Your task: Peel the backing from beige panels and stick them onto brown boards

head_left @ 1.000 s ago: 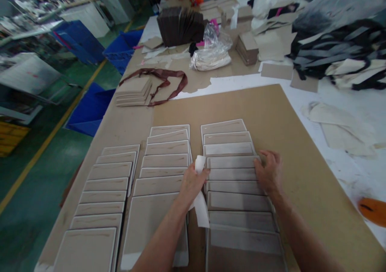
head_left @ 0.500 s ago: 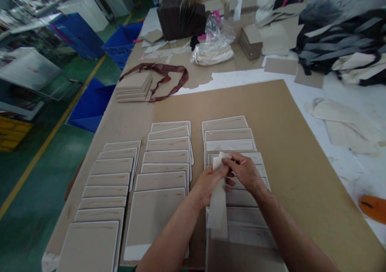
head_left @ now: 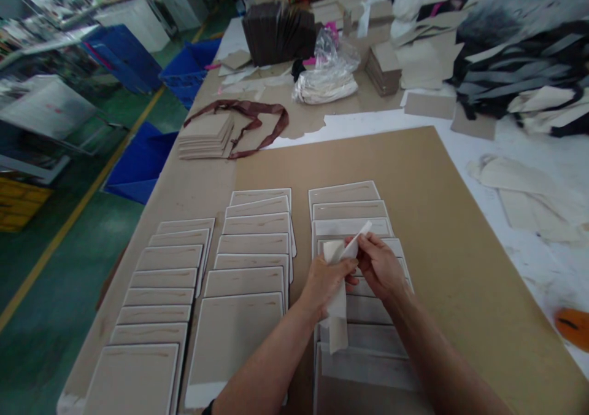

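Note:
My left hand is closed round a white paper strip that hangs down from its fingers. My right hand pinches the strip's upper end and holds a thin layer lifted off it, slanting up to the right. Both hands hover over the right-hand column of overlapping grey cards with white borders. Two more columns of the same cards lie to the left, all on a large brown cardboard sheet.
A stack of grey boards with a maroon ribbon lies further back. Beyond stand dark brown folders, a plastic bag, more board piles and black-and-cream fabric. Blue crates stand on the green floor to the left.
My right hand left the card column and met the left hand at the white strip. It has since pulled a thin layer up and to the right off the strip's top.

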{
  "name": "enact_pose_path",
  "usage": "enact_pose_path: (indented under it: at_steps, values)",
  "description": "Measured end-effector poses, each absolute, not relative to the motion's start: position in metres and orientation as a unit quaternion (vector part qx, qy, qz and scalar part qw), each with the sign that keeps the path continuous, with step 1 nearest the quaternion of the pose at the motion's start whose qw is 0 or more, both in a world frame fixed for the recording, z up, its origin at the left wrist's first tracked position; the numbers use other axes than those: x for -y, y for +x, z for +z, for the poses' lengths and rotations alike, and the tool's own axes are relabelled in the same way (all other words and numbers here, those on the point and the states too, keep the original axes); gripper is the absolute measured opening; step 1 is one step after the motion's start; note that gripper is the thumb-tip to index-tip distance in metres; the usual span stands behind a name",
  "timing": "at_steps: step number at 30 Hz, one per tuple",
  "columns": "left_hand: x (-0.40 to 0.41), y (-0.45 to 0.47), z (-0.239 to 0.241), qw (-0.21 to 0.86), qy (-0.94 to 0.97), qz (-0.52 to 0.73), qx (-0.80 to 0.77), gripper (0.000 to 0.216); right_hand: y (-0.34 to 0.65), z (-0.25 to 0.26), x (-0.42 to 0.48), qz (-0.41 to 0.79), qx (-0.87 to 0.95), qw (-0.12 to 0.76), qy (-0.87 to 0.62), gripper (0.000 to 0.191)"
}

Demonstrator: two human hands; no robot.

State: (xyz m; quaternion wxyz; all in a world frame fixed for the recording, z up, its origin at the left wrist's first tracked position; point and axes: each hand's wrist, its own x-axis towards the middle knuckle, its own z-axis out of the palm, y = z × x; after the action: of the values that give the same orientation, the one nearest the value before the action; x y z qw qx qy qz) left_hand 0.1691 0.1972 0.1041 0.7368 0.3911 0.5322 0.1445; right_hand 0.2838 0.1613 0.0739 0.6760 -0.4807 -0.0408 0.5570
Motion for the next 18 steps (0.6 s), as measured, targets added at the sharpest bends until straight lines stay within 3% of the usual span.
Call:
enact_pose_path:
  at_steps: [4,7,13,18]
  values:
    - [-0.197,0.164,0.105,0.703,0.494,0.054,-0.508,0.021,0.325,0.078,-0.179,0.488,0.021,0.744,-0.456,0.028]
    - [-0.207,0.156,0.111,0.611,0.614,0.015,-0.5,0.021,0.363,0.083,-0.195,0.494,0.074,0.726,-0.473,0.032]
    - [-0.242,0.16,0.122,0.294,0.816,0.019,-0.497,0.02,0.387,0.074,-0.233,0.513,0.321,0.467,-0.645,0.032]
    - [-0.264,0.175,0.103,0.166,0.86,-0.068,-0.477,0.025,0.378,0.066,-0.268,0.437,0.488,0.338,-0.676,0.028]
